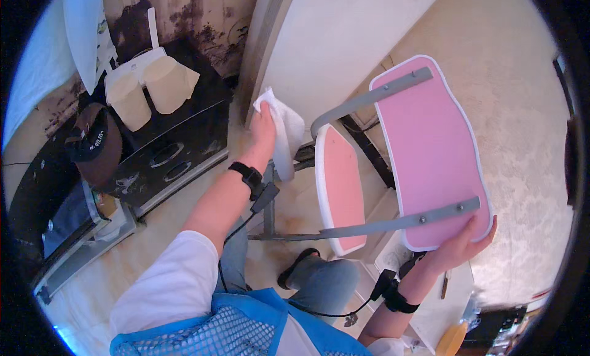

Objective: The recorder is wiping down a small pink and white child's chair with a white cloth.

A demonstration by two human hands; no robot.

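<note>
A chair with a pink backrest [433, 153], a pink seat with a white edge [345, 190] and grey metal bars [378, 224] stands before me, its back turned to the right. My left hand [265, 128] grips a folded white cloth [288, 125] left of the seat; the cloth's lower end hangs down. My right hand [461, 247] holds the lower corner of the backrest, its thumb on the pink face and its fingers round the edge. Each wrist bears a black strap with a cabled device.
On the left, a black cabinet [184, 148] bears cream padded cups [161, 79] and a dark cap [99, 144]. An open drawer [87, 250] juts out below. A white door or panel [313, 47] stands ahead; a white tabletop [442, 310] lies at lower right.
</note>
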